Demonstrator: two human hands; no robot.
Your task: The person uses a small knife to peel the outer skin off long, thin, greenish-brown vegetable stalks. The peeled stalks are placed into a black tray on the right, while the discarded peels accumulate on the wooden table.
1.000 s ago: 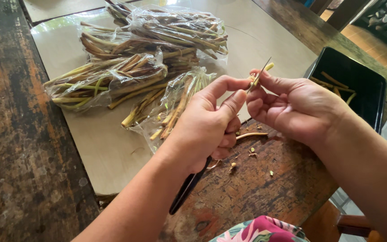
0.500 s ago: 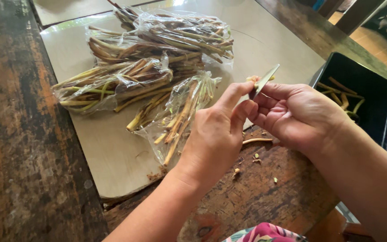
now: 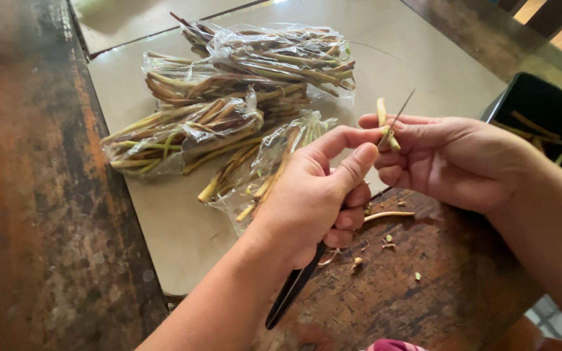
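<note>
Knife (image 3: 395,120) blade turned edge-on; stem piece (image 3: 383,122) upright; black handle visible below left hand (image 3: 317,195).

Bagged stem bundles (image 3: 229,97) block the board (image 3: 170,221) ahead-left. Black tray (image 3: 541,110) walls off the right. Open passes: bare board near edge, dark tabletop (image 3: 40,214) left.

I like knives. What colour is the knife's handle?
Black: the knife handle pokes out below the left hand, head view.

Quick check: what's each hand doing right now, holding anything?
Left hand: closed on a black-handled knife, blade up at the stalk.
Right hand: closed on a short pale stalk piece.
</note>
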